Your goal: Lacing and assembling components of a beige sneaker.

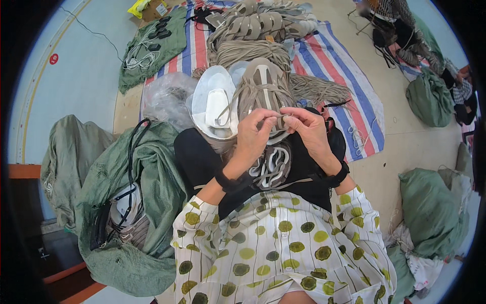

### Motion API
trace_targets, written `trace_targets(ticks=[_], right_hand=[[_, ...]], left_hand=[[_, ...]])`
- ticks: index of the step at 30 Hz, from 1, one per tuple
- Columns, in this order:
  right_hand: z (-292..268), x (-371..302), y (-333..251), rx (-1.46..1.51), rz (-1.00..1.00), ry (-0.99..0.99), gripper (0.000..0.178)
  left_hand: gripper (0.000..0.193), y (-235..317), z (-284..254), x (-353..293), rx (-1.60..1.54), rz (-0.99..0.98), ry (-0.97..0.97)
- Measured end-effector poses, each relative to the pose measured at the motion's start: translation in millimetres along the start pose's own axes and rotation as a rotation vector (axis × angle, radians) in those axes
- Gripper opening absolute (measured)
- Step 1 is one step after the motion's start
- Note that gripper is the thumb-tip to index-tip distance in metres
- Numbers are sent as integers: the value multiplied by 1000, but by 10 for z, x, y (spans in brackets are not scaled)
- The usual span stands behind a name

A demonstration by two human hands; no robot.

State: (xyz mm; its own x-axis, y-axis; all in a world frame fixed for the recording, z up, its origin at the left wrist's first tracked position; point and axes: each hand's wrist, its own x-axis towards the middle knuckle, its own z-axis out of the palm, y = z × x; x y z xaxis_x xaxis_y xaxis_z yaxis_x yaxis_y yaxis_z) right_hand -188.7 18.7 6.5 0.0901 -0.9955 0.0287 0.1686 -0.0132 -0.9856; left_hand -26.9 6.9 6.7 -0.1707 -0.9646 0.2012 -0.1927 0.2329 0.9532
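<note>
Head view: striped woven sheet (362,96) spread beyond my knees. Coiled, ropy cord bundle (253,51) above it could have snagged a stray end. Taupe shoe (261,76), rounded, with a smooth pale centre strip, sat just ahead of my wrists; a hard tug might have tipped it. Left hand (254,136) and right hand (313,134) pinched thin, soft lace (280,116) between fingertips; loose grip risked slippage.

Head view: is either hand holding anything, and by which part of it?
The left hand and right hand pinch a lace over the taupe shoe; whether at its end cannot be told.
</note>
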Motion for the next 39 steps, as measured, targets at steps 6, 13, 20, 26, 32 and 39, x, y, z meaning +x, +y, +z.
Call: trace_targets(ticks=[6,13,20,26,32,39], right_hand=[[-3,-11,21,21,-17,21,14],[-18,-396,-394,-393,-26,-174,6],[-141,-206,-213,-438,61,-339,12],[-265,1024,181,-857,-343,-118,16],[-146,1218,131,-1135,-366,-312,13],[-369,1323,-105,-1389,-123,-557,20]], left_hand=[[12,-15,74,-6,44,38,-29],[14,209,-5,-287,409,545,-215],[9,334,-128,-1255,230,235,-719],[7,790,-236,-1051,30,146,-633],[12,1163,-256,-955,157,152,-577],[6,1855,-311,-728,21,70,-513]])
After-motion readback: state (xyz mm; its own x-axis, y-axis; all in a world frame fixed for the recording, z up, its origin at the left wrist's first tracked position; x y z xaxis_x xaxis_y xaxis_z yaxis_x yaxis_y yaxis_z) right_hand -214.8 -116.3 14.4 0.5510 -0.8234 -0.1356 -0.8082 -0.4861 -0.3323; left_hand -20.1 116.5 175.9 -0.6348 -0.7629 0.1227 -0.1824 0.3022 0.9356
